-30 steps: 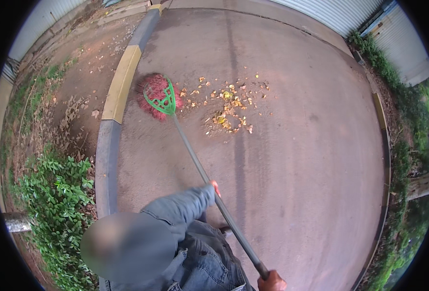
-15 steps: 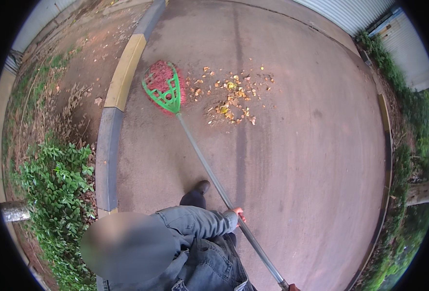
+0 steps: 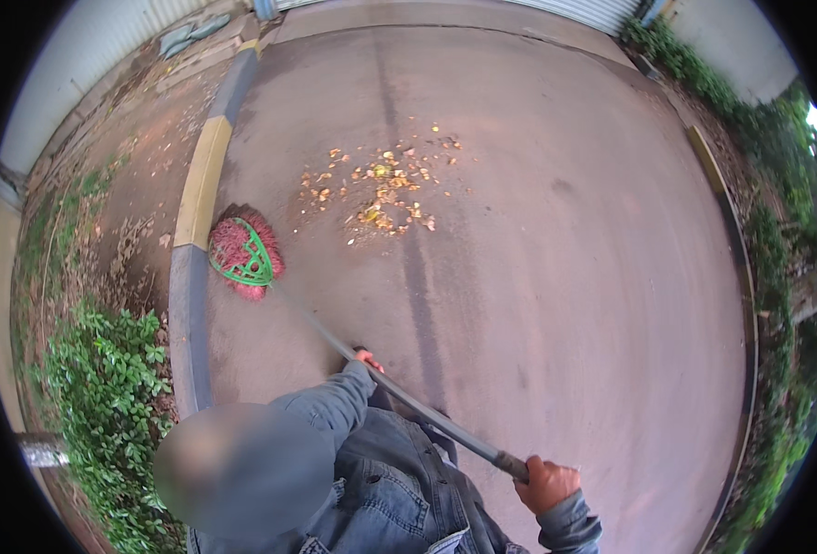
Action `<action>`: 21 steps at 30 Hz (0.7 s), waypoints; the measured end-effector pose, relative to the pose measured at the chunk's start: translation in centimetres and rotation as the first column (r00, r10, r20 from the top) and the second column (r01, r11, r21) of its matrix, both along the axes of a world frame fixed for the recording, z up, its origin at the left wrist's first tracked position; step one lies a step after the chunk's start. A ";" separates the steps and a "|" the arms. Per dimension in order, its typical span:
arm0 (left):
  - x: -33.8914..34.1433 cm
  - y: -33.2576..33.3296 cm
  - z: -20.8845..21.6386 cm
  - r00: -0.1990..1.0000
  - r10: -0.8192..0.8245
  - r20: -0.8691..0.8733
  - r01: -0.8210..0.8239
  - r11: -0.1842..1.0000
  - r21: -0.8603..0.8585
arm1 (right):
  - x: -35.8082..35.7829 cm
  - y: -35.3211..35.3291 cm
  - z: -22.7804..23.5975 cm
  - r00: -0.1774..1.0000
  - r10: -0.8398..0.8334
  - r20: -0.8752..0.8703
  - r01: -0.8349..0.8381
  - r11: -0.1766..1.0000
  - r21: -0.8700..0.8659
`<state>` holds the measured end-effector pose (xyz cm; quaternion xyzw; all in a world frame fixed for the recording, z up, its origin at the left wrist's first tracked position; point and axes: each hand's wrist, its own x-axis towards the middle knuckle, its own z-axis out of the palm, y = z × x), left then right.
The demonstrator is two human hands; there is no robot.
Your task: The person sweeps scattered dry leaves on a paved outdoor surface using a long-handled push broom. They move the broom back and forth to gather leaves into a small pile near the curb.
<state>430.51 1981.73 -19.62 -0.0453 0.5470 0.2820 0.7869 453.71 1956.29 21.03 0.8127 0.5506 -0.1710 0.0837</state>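
Note:
A long-handled broom [image 3: 259,265] with a green fan-shaped frame and red bristles rests on the pavement beside the kerb. Its grey metal handle [image 3: 427,415] runs diagonally back toward my body. Partway along the shaft, my left hand [image 3: 368,359] is closed round it. My right hand [image 3: 549,484] grips the top end, out to the right of my body. To the right of the bristles, apart from them, lies a loose scatter of dry yellow and brown leaves [image 3: 385,192].
A yellow and dark grey kerb [image 3: 203,180] borders the left side, with bare soil and a leafy green shrub [image 3: 104,392] beyond it. Another kerb [image 3: 730,222] and hedge [image 3: 695,69] line the right. A dark strip [image 3: 415,277] crosses the pavement.
The broom head has moved left and nearer, to the kerb. Both hands have shifted, the left one leftward and forward, the right one up into full view. The leaves look much the same.

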 end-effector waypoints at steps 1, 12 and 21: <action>0.8 -0.8 0.0 1.000 -0.025 0.006 0.024 0.999 0.029 | 0.8 -0.4 0.0 1.000 -0.011 -0.024 0.011 1.000 -0.002; 11.1 -0.5 -2.7 0.991 0.132 0.013 -0.132 0.991 -0.010 | 11.0 -2.8 -1.0 0.997 -0.015 -0.071 0.021 0.996 0.083; 31.7 -0.2 -4.9 0.997 0.079 -0.023 -0.080 0.995 -0.066 | 23.5 -3.3 -4.0 0.944 -0.306 0.125 0.295 0.951 0.096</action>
